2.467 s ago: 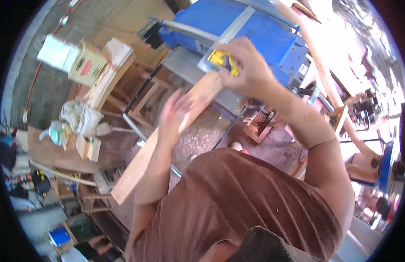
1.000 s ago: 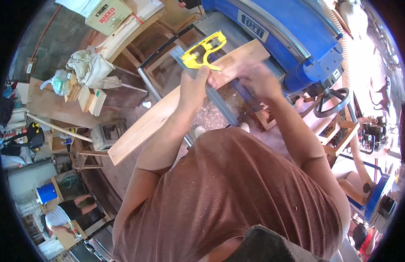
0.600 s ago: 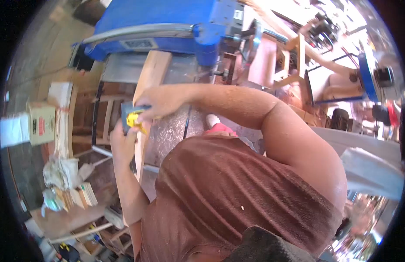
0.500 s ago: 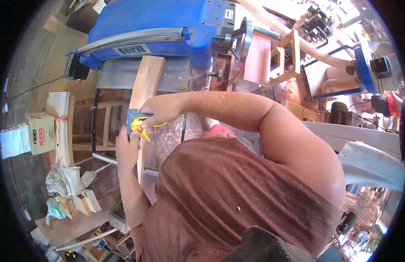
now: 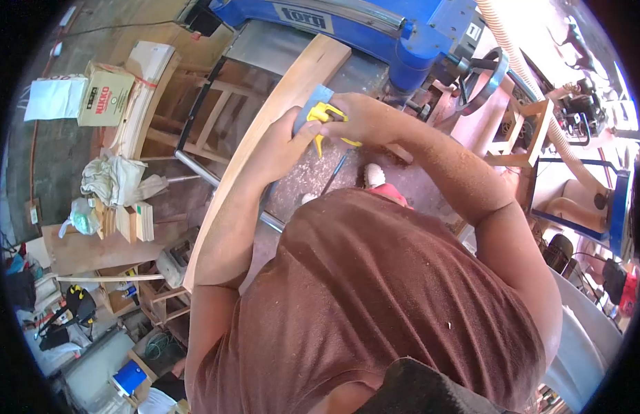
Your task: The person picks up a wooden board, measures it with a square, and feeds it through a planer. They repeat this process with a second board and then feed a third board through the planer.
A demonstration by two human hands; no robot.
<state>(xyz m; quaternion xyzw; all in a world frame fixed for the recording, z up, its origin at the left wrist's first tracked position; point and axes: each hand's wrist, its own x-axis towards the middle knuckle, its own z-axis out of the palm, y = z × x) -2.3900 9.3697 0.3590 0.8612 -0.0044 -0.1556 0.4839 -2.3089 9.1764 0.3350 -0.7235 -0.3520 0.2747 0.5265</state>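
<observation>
A long pale wooden plank (image 5: 292, 90) lies on the grey bed of a blue machine (image 5: 347, 17), its near end reaching past my left elbow. A yellow-handled square (image 5: 325, 119) with a grey blade sits against the plank's edge. My left hand (image 5: 282, 141) presses on the plank and the square's blade. Over the yellow handle, my right hand (image 5: 358, 119) is closed around it.
The machine's handwheel (image 5: 487, 76) and a dust hose (image 5: 534, 90) stand at the right. A cardboard box (image 5: 106, 96), stacked boards (image 5: 147, 90), rags (image 5: 116, 181) and wood offcuts (image 5: 135, 221) lie on the floor at the left. Sawdust covers the floor near my feet.
The view has swung, so the plank now runs diagonally. Both hands stay together on the square at the plank's edge, about where they were half a second ago.
</observation>
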